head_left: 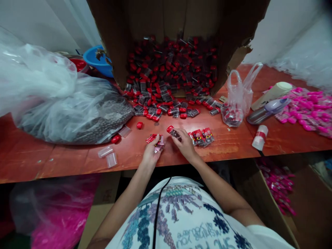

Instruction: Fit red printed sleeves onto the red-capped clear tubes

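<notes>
My left hand [151, 154] is closed on a small red printed packet [153, 139], its thumb lying across the top. Just to the right, my right hand [185, 145] grips a small clear container with a red cap [170, 129]; dark bits show inside it. The two hands are apart, both low over the table. Beside my right hand lies a short row of red printed packets [199, 137]. Many more red-capped containers [166, 97] spill out of a large cardboard box in front of me.
The cardboard box [111, 41] stands open towards me. A plastic bag of dark beads [103, 107] lies left, near empty clear containers [112, 160] and a red cap [139, 125]. To the right are a small plastic bag [234, 103], a bottle [267, 110], a roll [260, 137] and pink pieces [306, 107].
</notes>
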A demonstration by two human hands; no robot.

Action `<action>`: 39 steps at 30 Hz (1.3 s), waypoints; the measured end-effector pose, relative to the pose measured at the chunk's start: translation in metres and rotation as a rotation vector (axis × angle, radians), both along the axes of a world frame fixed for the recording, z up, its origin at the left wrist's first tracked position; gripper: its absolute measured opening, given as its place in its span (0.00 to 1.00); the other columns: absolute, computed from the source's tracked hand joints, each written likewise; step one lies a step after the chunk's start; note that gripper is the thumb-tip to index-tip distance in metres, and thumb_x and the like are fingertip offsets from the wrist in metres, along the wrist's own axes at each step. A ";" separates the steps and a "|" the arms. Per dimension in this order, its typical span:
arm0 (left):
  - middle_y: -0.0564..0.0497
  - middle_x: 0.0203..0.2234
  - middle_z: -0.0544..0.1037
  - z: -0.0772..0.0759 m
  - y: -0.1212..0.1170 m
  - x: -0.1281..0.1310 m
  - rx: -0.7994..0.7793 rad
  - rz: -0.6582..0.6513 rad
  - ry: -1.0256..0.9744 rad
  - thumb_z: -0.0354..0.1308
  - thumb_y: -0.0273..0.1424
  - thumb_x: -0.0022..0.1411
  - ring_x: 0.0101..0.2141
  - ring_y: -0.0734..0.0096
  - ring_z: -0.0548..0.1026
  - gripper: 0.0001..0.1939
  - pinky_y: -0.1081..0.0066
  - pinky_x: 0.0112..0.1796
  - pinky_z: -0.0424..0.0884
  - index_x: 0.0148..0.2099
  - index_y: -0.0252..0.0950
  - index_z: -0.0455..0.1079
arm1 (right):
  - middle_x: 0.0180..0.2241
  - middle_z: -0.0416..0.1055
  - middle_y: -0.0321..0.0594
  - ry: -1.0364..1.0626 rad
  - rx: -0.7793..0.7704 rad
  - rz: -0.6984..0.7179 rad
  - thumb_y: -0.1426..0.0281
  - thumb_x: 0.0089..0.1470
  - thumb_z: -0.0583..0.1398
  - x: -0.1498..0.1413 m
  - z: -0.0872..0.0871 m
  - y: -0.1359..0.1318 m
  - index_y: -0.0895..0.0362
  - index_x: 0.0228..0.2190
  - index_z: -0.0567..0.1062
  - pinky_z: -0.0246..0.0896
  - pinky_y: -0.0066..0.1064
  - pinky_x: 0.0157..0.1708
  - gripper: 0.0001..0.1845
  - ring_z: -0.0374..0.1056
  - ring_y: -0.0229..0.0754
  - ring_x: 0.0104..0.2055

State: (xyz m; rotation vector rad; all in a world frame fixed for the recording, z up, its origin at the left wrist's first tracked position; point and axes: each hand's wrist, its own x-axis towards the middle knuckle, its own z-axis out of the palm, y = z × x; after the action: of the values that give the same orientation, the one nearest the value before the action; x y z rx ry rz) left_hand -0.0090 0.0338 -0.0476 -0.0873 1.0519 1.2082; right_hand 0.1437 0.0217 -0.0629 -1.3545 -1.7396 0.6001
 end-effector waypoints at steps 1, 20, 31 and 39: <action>0.53 0.21 0.76 -0.001 0.001 0.003 -0.004 0.004 -0.004 0.60 0.20 0.55 0.21 0.77 0.74 0.05 0.75 0.26 0.74 0.28 0.32 0.69 | 0.49 0.66 0.43 0.058 0.015 -0.013 0.71 0.57 0.55 0.004 0.005 -0.010 0.51 0.54 0.65 0.62 0.34 0.48 0.22 0.65 0.43 0.49; 0.52 0.20 0.76 0.009 -0.010 0.030 0.187 0.007 0.129 0.66 0.22 0.47 0.20 0.76 0.74 0.07 0.77 0.25 0.71 0.28 0.30 0.69 | 0.50 0.67 0.44 -0.069 0.193 0.074 0.73 0.59 0.55 0.014 0.009 -0.054 0.49 0.54 0.66 0.62 0.39 0.52 0.22 0.63 0.44 0.53; 0.55 0.22 0.75 0.014 -0.026 0.028 0.489 -0.177 0.342 0.71 0.26 0.38 0.24 0.77 0.73 0.15 0.76 0.31 0.69 0.29 0.31 0.71 | 0.50 0.69 0.40 0.118 0.162 0.076 0.74 0.56 0.58 0.026 0.011 -0.052 0.47 0.53 0.68 0.59 0.39 0.55 0.23 0.65 0.43 0.53; 0.55 0.26 0.78 0.021 -0.028 0.030 0.560 -0.203 0.359 0.72 0.23 0.34 0.27 0.76 0.74 0.19 0.75 0.35 0.70 0.33 0.33 0.73 | 0.49 0.70 0.38 0.321 0.049 0.024 0.71 0.54 0.60 0.025 0.012 -0.057 0.46 0.49 0.72 0.63 0.37 0.51 0.20 0.66 0.43 0.52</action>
State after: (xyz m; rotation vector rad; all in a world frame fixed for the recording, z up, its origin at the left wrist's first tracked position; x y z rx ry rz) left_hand 0.0210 0.0053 -0.0266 0.6771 0.9616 1.3169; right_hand 0.1687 -0.0357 -0.0507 -1.1347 -1.5021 0.7399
